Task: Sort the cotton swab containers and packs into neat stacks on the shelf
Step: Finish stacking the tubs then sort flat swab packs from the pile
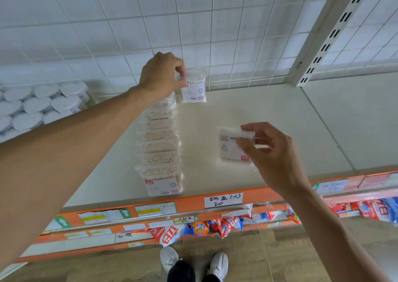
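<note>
Swab packs: seven in a row (160, 144), one pinched by each hand's fingers (182, 72).

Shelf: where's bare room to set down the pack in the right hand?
Free: the shelf right of the pack row, out to the upright, and the strip behind the held pack. Crowded: far left, round tubs.

Bright, even, diffuse light; only faint soft shadows on the shelf (247, 109). Wide-angle bending strong toward frame edges. Round containers (41, 105) at shelf's far left corner blurred; overall detail slightly soft, no harsh glare.
</note>
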`<move>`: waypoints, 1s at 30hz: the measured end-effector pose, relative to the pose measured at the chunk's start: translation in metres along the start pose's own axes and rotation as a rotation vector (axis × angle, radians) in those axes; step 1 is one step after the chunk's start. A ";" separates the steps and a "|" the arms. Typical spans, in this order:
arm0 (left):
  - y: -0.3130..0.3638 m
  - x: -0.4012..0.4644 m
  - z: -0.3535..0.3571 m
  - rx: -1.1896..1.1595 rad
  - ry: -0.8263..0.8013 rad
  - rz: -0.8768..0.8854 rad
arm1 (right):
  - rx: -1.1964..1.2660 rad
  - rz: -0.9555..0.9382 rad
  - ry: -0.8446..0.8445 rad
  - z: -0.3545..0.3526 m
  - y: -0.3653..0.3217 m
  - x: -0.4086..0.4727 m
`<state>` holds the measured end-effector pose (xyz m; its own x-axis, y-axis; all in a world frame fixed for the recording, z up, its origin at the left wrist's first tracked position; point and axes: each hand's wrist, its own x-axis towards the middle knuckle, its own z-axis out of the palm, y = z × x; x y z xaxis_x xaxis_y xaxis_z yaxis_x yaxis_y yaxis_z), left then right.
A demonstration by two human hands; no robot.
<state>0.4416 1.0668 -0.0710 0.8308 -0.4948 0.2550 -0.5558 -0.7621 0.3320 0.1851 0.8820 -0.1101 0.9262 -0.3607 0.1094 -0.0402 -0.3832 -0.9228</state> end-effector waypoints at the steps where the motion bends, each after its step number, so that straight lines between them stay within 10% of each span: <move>1: 0.001 0.000 0.000 0.011 -0.003 0.003 | 0.000 0.000 -0.001 -0.001 0.000 -0.001; 25: 0.013 0.000 -0.013 0.232 -0.049 0.070 | -0.009 0.018 -0.085 0.012 -0.009 -0.003; 30: 0.058 -0.073 -0.057 -0.259 0.111 0.126 | 0.209 -0.005 0.003 -0.011 -0.037 -0.017</move>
<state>0.3475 1.0825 -0.0190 0.7541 -0.5194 0.4020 -0.6556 -0.5588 0.5078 0.1666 0.8935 -0.0735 0.9251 -0.3619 0.1153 0.0434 -0.2009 -0.9787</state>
